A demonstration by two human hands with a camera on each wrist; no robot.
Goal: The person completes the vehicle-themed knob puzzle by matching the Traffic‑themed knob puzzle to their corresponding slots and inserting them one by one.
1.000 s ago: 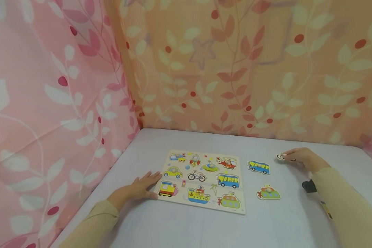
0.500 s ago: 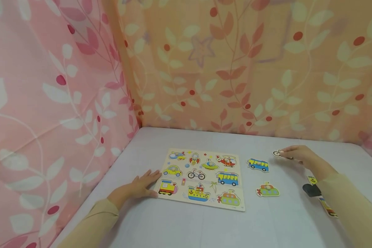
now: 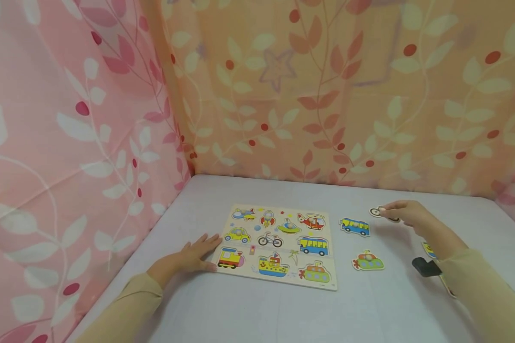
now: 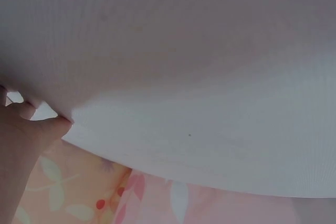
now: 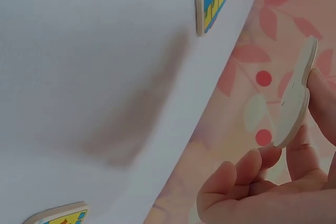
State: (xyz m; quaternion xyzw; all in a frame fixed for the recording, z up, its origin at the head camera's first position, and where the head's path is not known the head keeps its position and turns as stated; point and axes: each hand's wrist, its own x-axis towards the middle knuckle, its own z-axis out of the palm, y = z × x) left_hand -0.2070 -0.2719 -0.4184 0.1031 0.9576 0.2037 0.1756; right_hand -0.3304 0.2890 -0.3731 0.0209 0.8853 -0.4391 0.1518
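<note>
My right hand (image 3: pixel 412 219) pinches a bicycle puzzle piece (image 3: pixel 375 211) above the table's far right. In the right wrist view the thumb and fingers hold this piece (image 5: pixel 292 114) by its rim, its plain pale back showing. My left hand (image 3: pixel 186 259) rests with spread, relaxed fingers against the left edge of the wooden puzzle board (image 3: pixel 251 266). Plane, rocket, saucer, helicopter and car pieces with knobs sit in the board. Printed pictures show at the bicycle, bus, train, boat and submarine spots. A blue bus piece (image 3: pixel 354 227) lies between board and right hand.
A green submarine piece (image 3: pixel 369 261) lies right of the board. Another yellow and blue piece (image 3: pixel 429 248) is partly hidden by the right forearm, near a dark device (image 3: pixel 427 267) at that wrist. Patterned cloth walls (image 3: pixel 257 95) stand behind and left of the white table (image 3: pixel 249 314).
My right hand has lifted the bicycle piece slightly and moved it a little to the left. The left hand stays at the board's edge. The whole head view has shifted slightly.
</note>
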